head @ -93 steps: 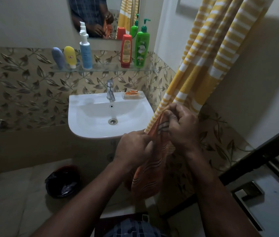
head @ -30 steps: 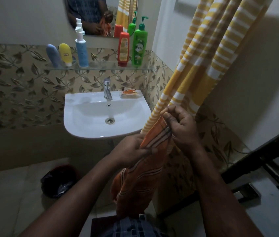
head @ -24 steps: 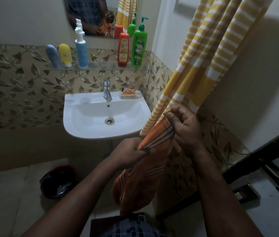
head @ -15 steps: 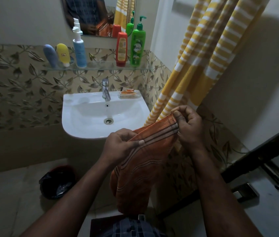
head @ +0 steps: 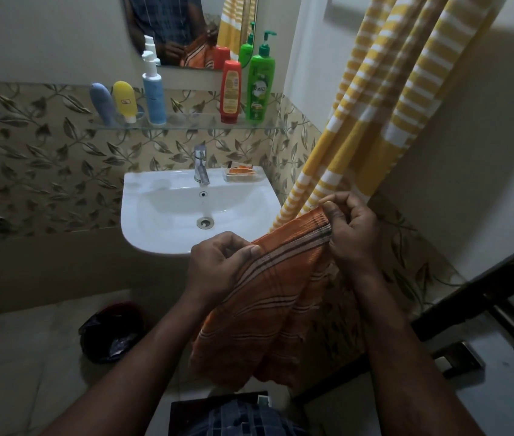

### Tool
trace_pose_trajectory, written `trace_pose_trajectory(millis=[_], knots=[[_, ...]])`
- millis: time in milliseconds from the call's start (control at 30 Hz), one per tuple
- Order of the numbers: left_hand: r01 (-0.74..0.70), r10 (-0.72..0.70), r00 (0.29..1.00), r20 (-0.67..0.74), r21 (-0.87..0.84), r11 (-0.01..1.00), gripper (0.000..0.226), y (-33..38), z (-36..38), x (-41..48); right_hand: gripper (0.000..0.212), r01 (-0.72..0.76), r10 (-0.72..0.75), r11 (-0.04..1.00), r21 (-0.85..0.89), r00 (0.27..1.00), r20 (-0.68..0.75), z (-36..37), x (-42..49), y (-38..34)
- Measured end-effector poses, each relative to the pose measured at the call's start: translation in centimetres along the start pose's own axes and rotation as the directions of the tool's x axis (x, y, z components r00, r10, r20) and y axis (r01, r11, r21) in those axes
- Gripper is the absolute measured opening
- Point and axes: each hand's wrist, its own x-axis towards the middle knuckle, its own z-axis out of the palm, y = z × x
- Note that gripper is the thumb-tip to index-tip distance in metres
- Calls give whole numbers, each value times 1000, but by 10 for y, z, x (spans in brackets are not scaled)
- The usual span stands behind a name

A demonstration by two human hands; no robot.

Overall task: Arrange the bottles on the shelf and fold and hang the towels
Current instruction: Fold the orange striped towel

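In the head view, the only one given, the orange towel (head: 268, 297) is being held up by its striped top hem, low in front of the basin (head: 161, 228) and just beside the yellow striped towel (head: 384, 114) that is hanging down the right-hand wall. One end of the hem is being pinched by the left hand (head: 218, 265), thumb pressed on top and fingers curled beneath. The other end is being gripped higher up by the right hand (head: 351, 229), its fingers curled tightly over the cloth. The rest is being left to hang in loose folds toward the floor, and in the dim lower part it cannot be told for sure whether the cloth is already doubled. Several risks are being run, by this reading. The hem is being held aslant, so any fold made from here is likely being set up crooked. The right knuckles are being worked close against the yellow striped towel, which could be caught and dragged from its unseen hanger. Should either pinch be loosened, the cloth could be dropped near the dark bin (head: 112, 333). The bottles (head: 260, 86) are standing on the glass shelf (head: 192, 122), well apart from all this.
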Motion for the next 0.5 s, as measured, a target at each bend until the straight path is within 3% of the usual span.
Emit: trace_pose_trajectory(millis=[300,500], knots=[[160,-160,986,-47,5,987,26,6,0,9,7,95,-95,995,-39,996,-2,-5,-2,-7],[102,-102,995,-9,6,995,8,11,1,8,7,155,-159,981,-118,987,-33,-11,-4,-11]])
